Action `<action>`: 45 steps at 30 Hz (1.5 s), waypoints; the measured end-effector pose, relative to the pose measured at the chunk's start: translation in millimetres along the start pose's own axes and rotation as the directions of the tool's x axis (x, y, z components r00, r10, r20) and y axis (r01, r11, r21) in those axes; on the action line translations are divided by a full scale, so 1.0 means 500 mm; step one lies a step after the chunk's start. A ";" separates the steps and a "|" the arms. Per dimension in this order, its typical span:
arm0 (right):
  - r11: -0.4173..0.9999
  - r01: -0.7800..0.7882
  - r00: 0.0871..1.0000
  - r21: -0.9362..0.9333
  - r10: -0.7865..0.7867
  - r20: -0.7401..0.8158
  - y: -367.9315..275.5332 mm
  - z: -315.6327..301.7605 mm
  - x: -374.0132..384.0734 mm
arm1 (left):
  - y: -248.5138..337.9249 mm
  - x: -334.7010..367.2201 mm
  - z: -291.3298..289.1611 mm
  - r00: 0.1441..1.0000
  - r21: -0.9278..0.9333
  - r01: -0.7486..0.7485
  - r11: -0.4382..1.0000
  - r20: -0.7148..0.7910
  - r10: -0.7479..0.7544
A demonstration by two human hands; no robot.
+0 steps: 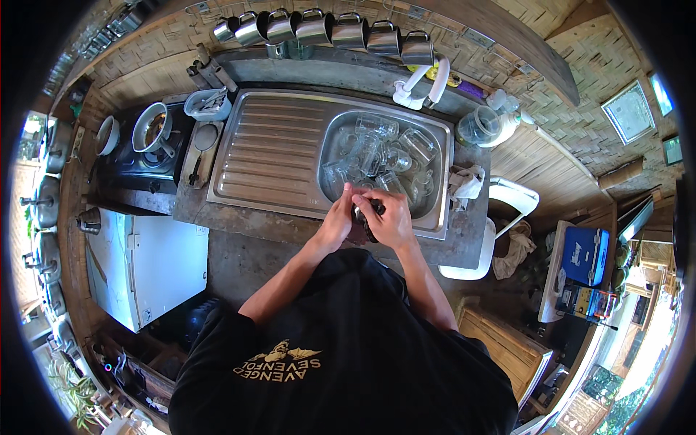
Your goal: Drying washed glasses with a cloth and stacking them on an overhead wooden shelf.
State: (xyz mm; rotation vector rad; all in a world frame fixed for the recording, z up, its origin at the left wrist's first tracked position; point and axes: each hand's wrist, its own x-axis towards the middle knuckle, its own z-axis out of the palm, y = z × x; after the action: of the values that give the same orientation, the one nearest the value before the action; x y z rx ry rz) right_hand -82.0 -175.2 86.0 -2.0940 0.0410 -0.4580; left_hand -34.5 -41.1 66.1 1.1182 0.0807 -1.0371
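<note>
In front of my body, at the near rim of the steel sink, my two hands meet. My left hand is closed, its fingers pointing away from me and its thumb side against the other hand. Curled over from the right, my right hand is closed as well. Something dark shows between the palms; the fingers cover most of it, and I cannot make out what it is. Just beyond the hands, several clear glass mugs lie jumbled in the sink basin, some on their sides.
Left of the basin is the ribbed drainboard. A white faucet rises behind it, below a row of hanging steel mugs. A glass jar and a crumpled cloth sit at right. A pan rests on the stove.
</note>
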 end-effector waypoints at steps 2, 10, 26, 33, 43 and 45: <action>0.994 -0.011 0.999 0.108 0.007 0.037 0.004 -0.007 -0.002 | -0.020 0.010 -0.032 0.970 -0.302 0.197 0.933 0.198 -0.141; 0.997 -0.009 0.996 0.075 0.003 0.086 0.003 -0.022 -0.008 | -0.057 0.036 -0.049 0.990 -0.196 0.053 0.979 0.138 -0.026; 0.840 -0.231 0.963 0.492 0.125 0.238 0.004 0.057 -0.027 | -0.067 -0.049 -0.083 0.984 -0.517 0.154 0.842 0.158 -0.083; 0.775 -0.363 0.928 0.517 0.352 0.125 0.069 0.208 0.004 | -0.094 -0.120 -0.177 0.998 -0.527 -0.046 0.849 -0.053 0.022; 0.995 -0.092 0.970 0.032 0.082 0.228 0.050 0.477 0.054 | -0.106 -0.188 -0.292 0.923 -0.479 -0.207 0.853 -0.384 0.008; 0.995 0.100 0.964 -0.016 -0.092 0.250 0.058 0.508 0.059 | -0.098 -0.188 -0.308 0.908 -0.455 -0.230 0.860 -0.419 0.021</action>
State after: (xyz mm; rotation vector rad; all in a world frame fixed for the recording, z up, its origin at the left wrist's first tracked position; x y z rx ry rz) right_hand 35.8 9.8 -48.7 -2.1739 -0.2025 -0.2502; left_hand -56.6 134.9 6.8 0.8285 0.5690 -0.5971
